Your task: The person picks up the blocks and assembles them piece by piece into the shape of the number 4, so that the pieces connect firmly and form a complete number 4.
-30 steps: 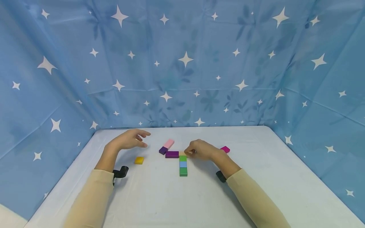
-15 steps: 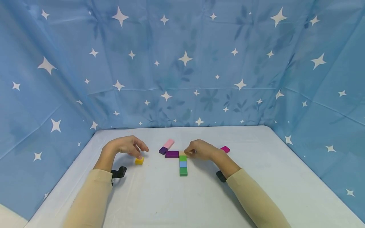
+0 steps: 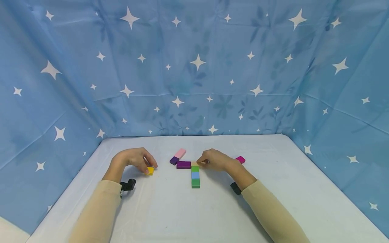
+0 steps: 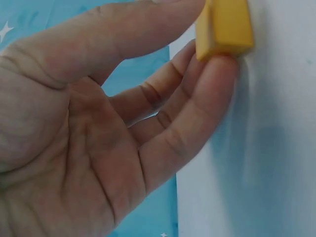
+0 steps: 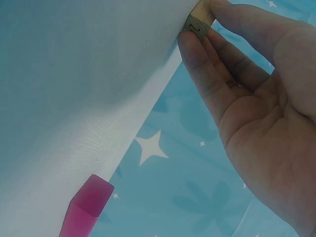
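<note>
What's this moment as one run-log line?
left hand: pinches yellow rectangular block | right hand: pinches tan wooden block beside purple rectangular block | magenta block: on white table, untouched

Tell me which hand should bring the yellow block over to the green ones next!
Probably the left hand: it pinches the yellow block. The right hand is farther from that block and busy holding the wooden block.

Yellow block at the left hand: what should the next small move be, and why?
Probably a slight lift of the yellow block, straight off the table: the left hand appears to pinch it, and it sits apart from the long purple block. The right hand is occupied, holding the wooden block at that purple block's end.
</note>
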`<state>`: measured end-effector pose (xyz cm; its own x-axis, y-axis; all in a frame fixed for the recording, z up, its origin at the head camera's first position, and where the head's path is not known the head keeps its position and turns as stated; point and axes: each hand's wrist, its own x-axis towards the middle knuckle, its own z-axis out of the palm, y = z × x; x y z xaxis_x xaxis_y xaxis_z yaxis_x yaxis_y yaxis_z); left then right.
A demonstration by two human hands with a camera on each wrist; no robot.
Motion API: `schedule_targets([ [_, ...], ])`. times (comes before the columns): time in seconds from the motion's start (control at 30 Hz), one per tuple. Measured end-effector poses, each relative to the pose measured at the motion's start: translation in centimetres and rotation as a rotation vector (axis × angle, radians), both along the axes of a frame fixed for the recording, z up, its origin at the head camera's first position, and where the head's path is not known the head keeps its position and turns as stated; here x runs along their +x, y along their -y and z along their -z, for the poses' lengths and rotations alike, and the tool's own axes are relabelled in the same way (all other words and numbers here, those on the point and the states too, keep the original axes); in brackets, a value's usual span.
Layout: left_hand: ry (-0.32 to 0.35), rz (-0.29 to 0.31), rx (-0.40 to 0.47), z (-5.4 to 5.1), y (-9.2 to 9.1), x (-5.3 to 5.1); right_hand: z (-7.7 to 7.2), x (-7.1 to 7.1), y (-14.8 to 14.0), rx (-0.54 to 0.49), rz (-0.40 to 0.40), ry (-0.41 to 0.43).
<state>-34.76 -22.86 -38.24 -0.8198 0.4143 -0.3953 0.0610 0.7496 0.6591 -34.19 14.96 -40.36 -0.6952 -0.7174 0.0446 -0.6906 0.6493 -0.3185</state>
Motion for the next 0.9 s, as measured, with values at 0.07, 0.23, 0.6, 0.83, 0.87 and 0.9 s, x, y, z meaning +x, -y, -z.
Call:
schedule_targets([
  [0.07,-0.011,0.008,-0.010,0.15,-0.03,-0.10,0.02,-0.04,0.00,0.002,-0.007,-0.008],
  [0.23,-0.027,0.024,-0.018,0.38,-0.05,-0.29,0.11,-0.14,0.01,-0.001,-0.027,-0.022],
  [0.6,-0.049,0.027,-0.039,0.52,-0.58,-0.43,0.13,-0.05,0.00,0.001,-0.004,-0.009],
  [0.83,-0.061,0.027,-0.030,0.47,-0.92,-0.40,0.17,-0.12,-0.10,-0.010,-0.031,-0.027],
  [0.87,-0.066,0.031,-0.028,0.50,-0.95,-0.40,0.17,-0.12,-0.09,-0.012,-0.033,-0.027],
  [0.9,-0.070,0.032,-0.028,0.51,-0.98,-0.41,0.17,-0.13,-0.08,-0.012,-0.035,-0.028],
])
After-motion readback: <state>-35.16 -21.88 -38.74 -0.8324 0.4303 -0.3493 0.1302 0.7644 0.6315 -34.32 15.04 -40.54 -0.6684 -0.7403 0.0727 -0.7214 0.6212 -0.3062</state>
